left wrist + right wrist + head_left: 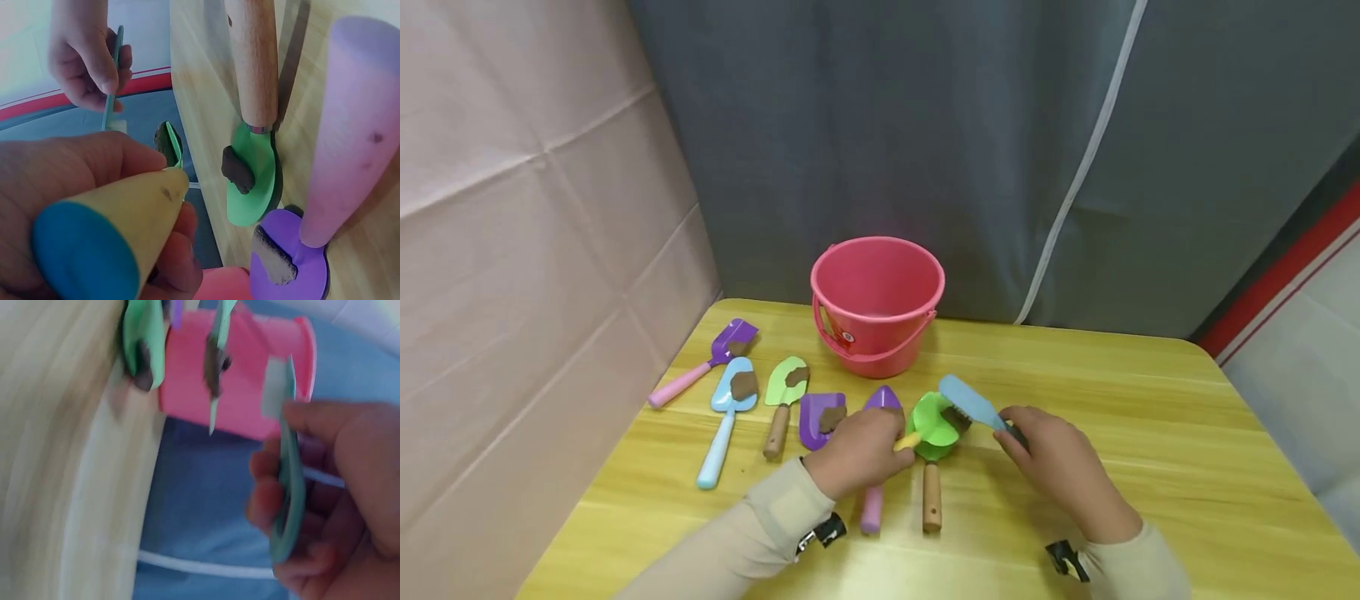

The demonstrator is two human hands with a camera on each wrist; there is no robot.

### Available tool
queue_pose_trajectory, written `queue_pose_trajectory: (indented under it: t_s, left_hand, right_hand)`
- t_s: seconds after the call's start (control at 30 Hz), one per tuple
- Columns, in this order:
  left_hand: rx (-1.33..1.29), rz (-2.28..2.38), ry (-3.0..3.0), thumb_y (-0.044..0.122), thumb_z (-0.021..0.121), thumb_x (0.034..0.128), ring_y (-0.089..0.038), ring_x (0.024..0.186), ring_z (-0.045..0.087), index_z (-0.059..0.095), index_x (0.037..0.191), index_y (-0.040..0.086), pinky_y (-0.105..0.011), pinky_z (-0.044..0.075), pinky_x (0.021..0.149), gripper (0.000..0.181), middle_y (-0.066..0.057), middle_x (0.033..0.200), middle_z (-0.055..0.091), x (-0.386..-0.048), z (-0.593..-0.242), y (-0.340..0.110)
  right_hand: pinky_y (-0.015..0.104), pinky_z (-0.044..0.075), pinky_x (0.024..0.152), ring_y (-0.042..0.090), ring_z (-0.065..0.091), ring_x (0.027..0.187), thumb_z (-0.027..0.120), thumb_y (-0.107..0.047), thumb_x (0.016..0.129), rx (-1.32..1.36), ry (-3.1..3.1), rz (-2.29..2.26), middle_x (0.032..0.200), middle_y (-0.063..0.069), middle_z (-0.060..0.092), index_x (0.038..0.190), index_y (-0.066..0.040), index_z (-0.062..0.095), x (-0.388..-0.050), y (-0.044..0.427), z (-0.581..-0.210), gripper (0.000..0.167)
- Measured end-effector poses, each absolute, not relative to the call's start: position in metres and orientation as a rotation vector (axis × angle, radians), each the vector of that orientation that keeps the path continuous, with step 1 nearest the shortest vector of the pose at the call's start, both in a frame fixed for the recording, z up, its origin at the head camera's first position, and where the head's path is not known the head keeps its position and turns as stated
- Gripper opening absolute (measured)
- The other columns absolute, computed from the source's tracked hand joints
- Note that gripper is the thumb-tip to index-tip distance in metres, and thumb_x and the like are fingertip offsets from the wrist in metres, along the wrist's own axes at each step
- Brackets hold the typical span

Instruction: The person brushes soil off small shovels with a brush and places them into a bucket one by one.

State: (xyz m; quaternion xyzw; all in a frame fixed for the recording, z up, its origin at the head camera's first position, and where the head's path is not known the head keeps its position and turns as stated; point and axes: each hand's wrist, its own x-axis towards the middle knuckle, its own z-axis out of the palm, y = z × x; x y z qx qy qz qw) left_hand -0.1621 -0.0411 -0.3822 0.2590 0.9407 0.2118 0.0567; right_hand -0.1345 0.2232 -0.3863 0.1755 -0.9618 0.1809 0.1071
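My left hand (861, 446) grips the yellow handle (134, 219) of a toy shovel, whose green blade (934, 421) bears a brown patch and is raised off the table. A light-blue brush (972, 402) with pale bristles (275, 387) is in my right hand (1066, 462), its head close above that blade. Whether the bristles touch the patch cannot be told. Under the raised shovel lies a green shovel with a wooden handle (932, 500). Beside it, partly hidden by my left hand, is a purple shovel (883, 397) with a pink handle (356, 125); both carry brown patches.
A pink bucket (880, 342) stands at the table's back edge, before a dark curtain (880, 125). Several brown-patched shovels lie leftward: purple (811, 421), light green (781, 383), blue (722, 425) and purple with pink handle (681, 385). The wooden table (1187, 450) extends to the right.
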Motion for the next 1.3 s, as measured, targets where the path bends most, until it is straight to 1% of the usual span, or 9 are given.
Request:
queue_pose_trajectory:
  t_s: [0.1,0.17,0.33,0.6,0.87,1.1,1.3]
  left_hand:
    - [0.77,0.664,2.852,0.023,0.073,0.0827,-0.008,0.053,0.043,0.054,0.067,0.019,-0.025,0.038,0.044,0.025,0.008,0.059,0.046,-0.162,-0.383,-0.042]
    - [0.771,0.678,2.852,0.023,0.072,0.0831,-0.008,0.053,0.043,0.054,0.067,0.018,-0.024,0.039,0.044,0.024,0.008,0.059,0.046,-0.162,-0.384,-0.042]
    - [0.783,0.697,2.848,0.023,0.073,0.0835,-0.008,0.054,0.043,0.054,0.069,0.018,-0.024,0.039,0.045,0.025,0.008,0.06,0.046,-0.161,-0.386,-0.043]
    - [0.771,0.73,2.832,0.022,0.073,0.0834,-0.007,0.052,0.045,0.055,0.072,0.019,-0.024,0.04,0.047,0.022,0.008,0.061,0.048,-0.159,-0.387,-0.047]
    - [0.752,0.751,2.824,0.021,0.073,0.0836,-0.007,0.053,0.046,0.056,0.072,0.019,-0.025,0.041,0.048,0.02,0.008,0.062,0.05,-0.158,-0.386,-0.048]
    - [0.749,0.762,2.817,0.02,0.073,0.0836,-0.008,0.053,0.047,0.056,0.072,0.018,-0.025,0.042,0.048,0.021,0.007,0.064,0.05,-0.157,-0.386,-0.048]
    - [0.742,0.756,2.825,0.02,0.073,0.0836,-0.007,0.052,0.046,0.055,0.069,0.018,-0.025,0.041,0.047,0.023,0.007,0.062,0.05,-0.156,-0.386,-0.05]
  right_hand:
    - [0.025,0.041,0.054,0.002,0.044,0.06,0.075,-0.021,0.09,0.681,-2.828,0.468,0.078,-0.011,0.058,0.105,-0.012,0.07,-0.13,0.214,-0.387,0.019]
    - [0.024,0.041,0.054,0.002,0.044,0.06,0.075,-0.023,0.089,0.718,-2.843,0.429,0.078,-0.011,0.058,0.104,-0.012,0.07,-0.129,0.209,-0.389,0.019]
    - [0.026,0.041,0.054,0.005,0.044,0.06,0.075,-0.021,0.089,0.616,-2.898,0.423,0.077,-0.01,0.058,0.103,-0.012,0.069,-0.13,0.208,-0.392,0.018]
    - [0.029,0.037,0.053,0.008,0.042,0.057,0.074,-0.019,0.091,0.525,-2.942,0.55,0.069,-0.01,0.051,0.104,-0.012,0.069,-0.135,0.218,-0.388,0.016]
    - [0.028,0.037,0.053,0.008,0.043,0.056,0.072,-0.018,0.092,0.488,-2.951,0.573,0.07,-0.01,0.052,0.104,-0.012,0.069,-0.141,0.222,-0.391,0.014]
    - [0.029,0.037,0.053,0.009,0.043,0.057,0.072,-0.017,0.092,0.504,-2.912,0.573,0.073,-0.008,0.056,0.103,-0.011,0.069,-0.144,0.225,-0.391,0.013]
    - [0.029,0.037,0.052,0.01,0.043,0.058,0.073,-0.018,0.092,0.473,-2.864,0.53,0.073,-0.005,0.056,0.104,-0.007,0.069,-0.145,0.226,-0.39,0.017]
